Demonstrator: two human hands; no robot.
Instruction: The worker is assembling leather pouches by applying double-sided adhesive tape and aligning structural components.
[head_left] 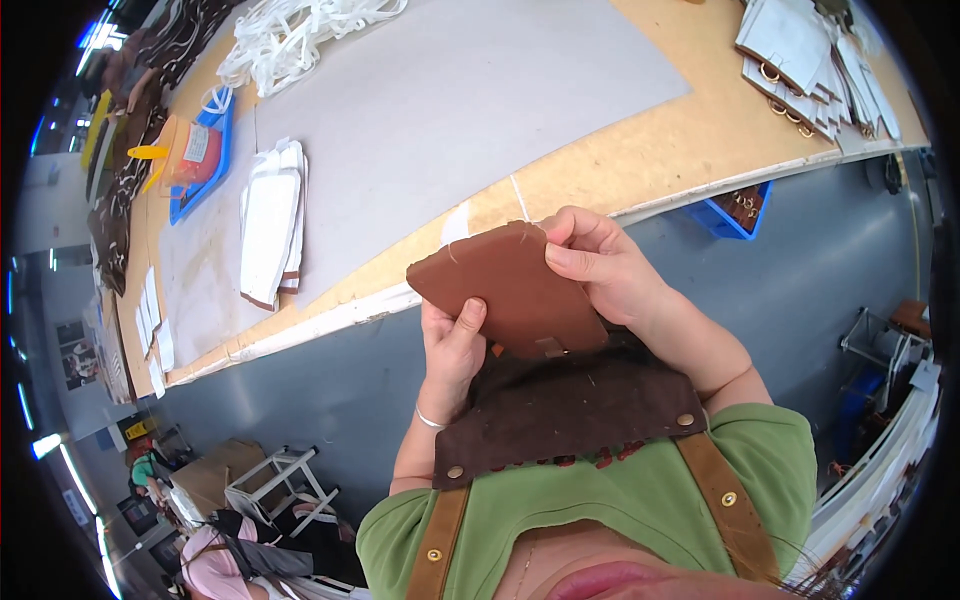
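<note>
Near the middle of the frame, both hands held a flat brown leather piece (505, 290) up above the grey floor (330, 390), just below the edge of the workbench (640, 150). The left hand (452, 350) gripped the piece from beneath, its thumb pressed flat on the brown face near the lower left edge and the other fingers hidden behind it. The right hand (605, 265) pinched the upper right corner, fingers curled closed over the top edge and the thumb lying along the face. Both grips were narrow, closed on the leather with no gap showing. A small pale tab sat at the lower edge of the piece, just above a dark brown suede apron (570, 410) with tan straps, worn over a green shirt (620, 500).

In the upper left of the frame, a stack of white-backed cut panels (272, 225) lay on the grey mat (450, 100) covering the bench, well apart from the hands. A blue tray (215, 165) stood further left, and a heap of white strips (300, 40) lay at the top. Another stack of panels with metal rings (800, 60) sat in the upper right.
</note>
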